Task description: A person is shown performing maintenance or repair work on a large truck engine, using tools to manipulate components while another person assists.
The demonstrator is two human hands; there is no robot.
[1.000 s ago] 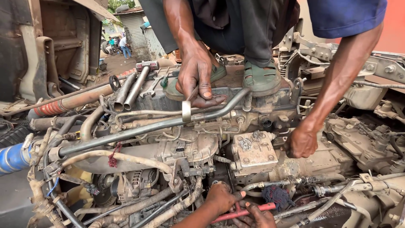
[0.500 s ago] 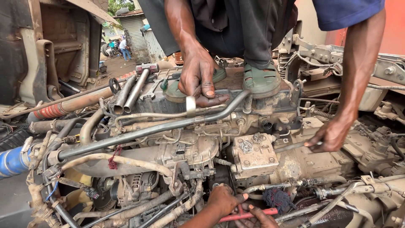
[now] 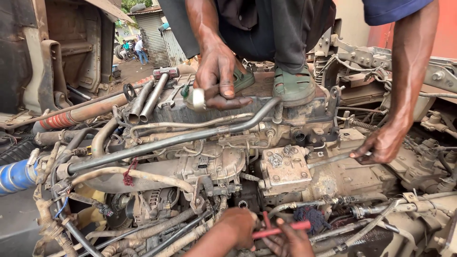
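At the bottom edge my left hand [image 3: 236, 227] and my right hand [image 3: 291, 242] meet low on a dirty truck engine [image 3: 209, 166]. Both close around a thin red-handled tool [image 3: 285, 229] that lies nearly level between them; its tip is hidden under my left hand. A dark blue rag [image 3: 307, 216] sits just behind the tool. A grey square cover with bolts [image 3: 284, 170] is directly above my hands.
A person in green sandals [image 3: 295, 85] squats on the engine top, one hand [image 3: 216, 71] on a small pale part. A second person's hand [image 3: 383, 143] at the right holds a metal bar [image 3: 333, 158]. Pipes, hoses and a blue hose [image 3: 16, 175] crowd the left.
The second person's hand with the metal bar has moved right and slightly up. My hands and the red-handled tool have stayed at the engine's lower part.
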